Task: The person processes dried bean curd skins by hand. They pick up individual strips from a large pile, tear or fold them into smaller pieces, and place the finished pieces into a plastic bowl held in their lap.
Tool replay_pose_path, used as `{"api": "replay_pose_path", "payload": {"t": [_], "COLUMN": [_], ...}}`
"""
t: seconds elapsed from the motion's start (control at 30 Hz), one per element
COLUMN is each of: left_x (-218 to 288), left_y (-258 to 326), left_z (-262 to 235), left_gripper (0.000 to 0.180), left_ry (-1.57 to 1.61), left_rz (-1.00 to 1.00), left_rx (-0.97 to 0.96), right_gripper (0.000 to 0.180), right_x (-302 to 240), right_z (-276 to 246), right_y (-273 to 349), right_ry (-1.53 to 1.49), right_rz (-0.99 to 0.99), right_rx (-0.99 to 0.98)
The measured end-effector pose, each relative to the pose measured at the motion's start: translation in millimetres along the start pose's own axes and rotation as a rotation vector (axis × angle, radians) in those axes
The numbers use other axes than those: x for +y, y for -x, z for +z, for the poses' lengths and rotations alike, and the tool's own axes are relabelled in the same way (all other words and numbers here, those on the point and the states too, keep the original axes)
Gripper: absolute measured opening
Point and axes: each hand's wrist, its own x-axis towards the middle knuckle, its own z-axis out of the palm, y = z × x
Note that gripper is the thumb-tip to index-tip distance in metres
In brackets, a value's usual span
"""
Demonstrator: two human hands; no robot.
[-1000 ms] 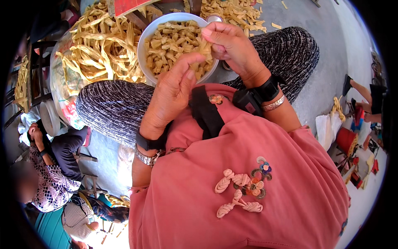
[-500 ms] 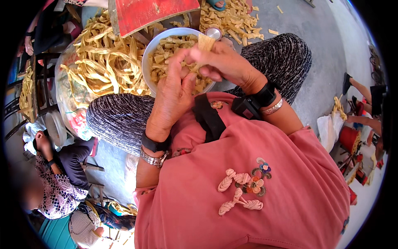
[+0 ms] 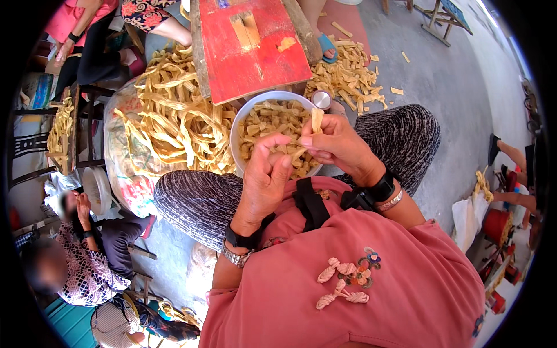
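One flat yellow strip (image 3: 317,120) juts from the pinching right hand (image 3: 337,146); left hand (image 3: 262,182), grip unclear, partly hides the bowl (image 3: 234,142) below.

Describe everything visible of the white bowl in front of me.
The bowl is round and whitish, with a smooth rim; it looks like plastic. It stands upright between the knees, just beyond the lap, beside the near edge of the red board. Short tan pieces fill it. The left hand and right hand hide part of its rim. Whether the legs touch it is unclear.
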Motion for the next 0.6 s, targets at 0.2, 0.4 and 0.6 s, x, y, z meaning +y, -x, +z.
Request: {"api": "replay_pose_path", "payload": {"t": [0.2,0.4,0.6], "left_x": [23,62,67], "left_y": [-32,-103,-132], "left_z": [-4,-47,-66], "left_gripper": [0.021,0.002,0.004], "left_ry": [-0.103,-0.21,-0.301], "left_rz": [0.037,0.197,0.285], "left_rx": [0.054,0.131,0.148], "right_gripper": [0.01,0.019,0.024], "right_x": [-30,-80,-91], "right_z": [6,13,12], "right_y": [-18,-71,-102], "right_ry": [0.08,0.351,0.554], "right_rz": [-0.121,-0.37,-0.485], "right_rx": [0.028,0.07,0.15]}}
